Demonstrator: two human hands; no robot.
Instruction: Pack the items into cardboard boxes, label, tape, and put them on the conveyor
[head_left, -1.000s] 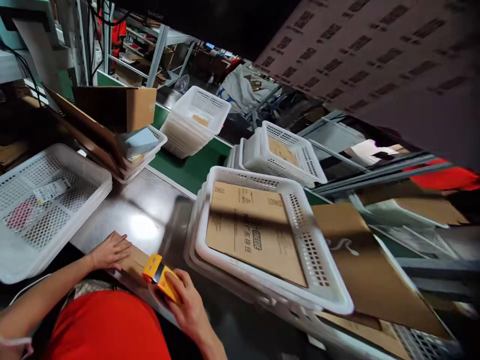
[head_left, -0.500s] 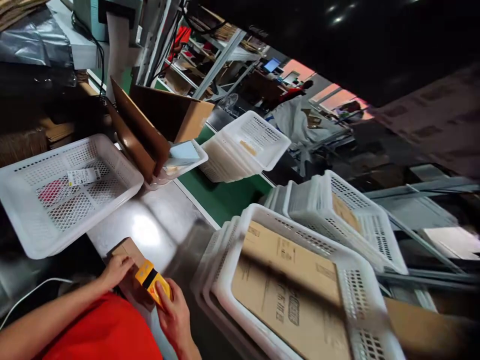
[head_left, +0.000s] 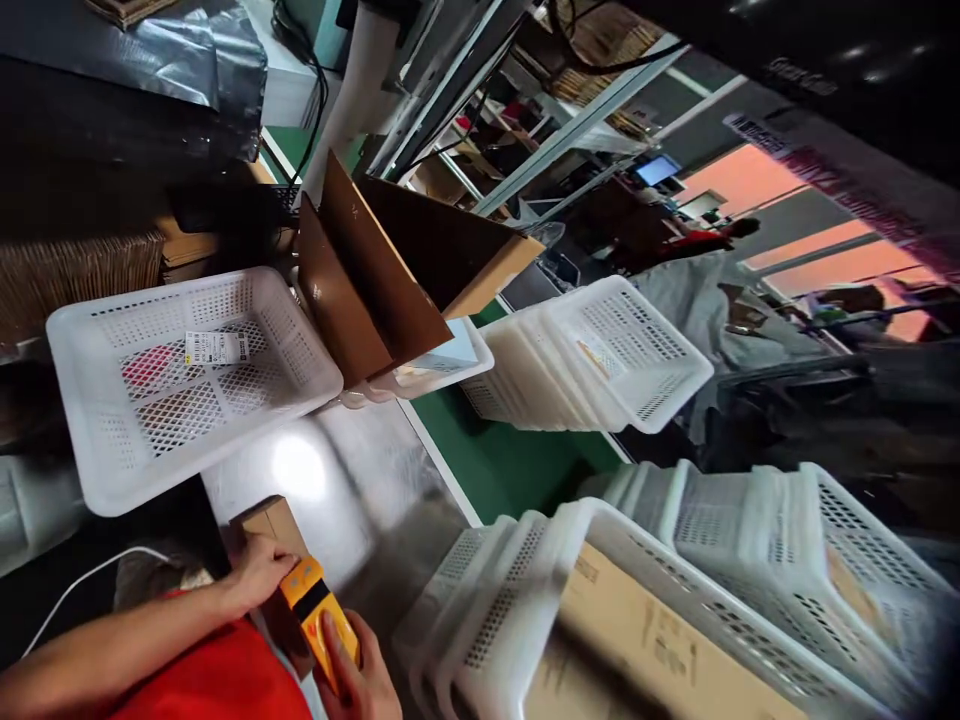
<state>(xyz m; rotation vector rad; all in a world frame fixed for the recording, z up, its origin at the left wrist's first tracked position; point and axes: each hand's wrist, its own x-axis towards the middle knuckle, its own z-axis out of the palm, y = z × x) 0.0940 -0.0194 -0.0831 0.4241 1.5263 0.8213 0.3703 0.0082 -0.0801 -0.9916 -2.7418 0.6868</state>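
Note:
My right hand (head_left: 364,670) grips a yellow box-shaped item (head_left: 319,607) with a black band, thumb on its face. The item lies along a small brown cardboard box (head_left: 271,518) near my body at the bench edge. Curled over that cardboard box is my left hand (head_left: 261,572), its fingertips close to the yellow item's upper end. My wrist and the yellow item hide much of the cardboard box. Up to the left, a white plastic basket (head_left: 112,490) contains a white labelled packet (head_left: 217,348) and something pink.
A large open carton (head_left: 360,290) stands beyond the shiny metal bench (head_left: 360,470). Stacked white baskets (head_left: 525,360) rest on a green surface (head_left: 517,470). More nested baskets (head_left: 487,600), one with a flat cardboard piece (head_left: 660,640), crowd the right. A white cable (head_left: 82,580) curves at left.
The camera view has swung, so the surroundings appear shifted rightward. Both hands still hold the cardboard box and yellow item, which sit slightly lower and farther right in the picture.

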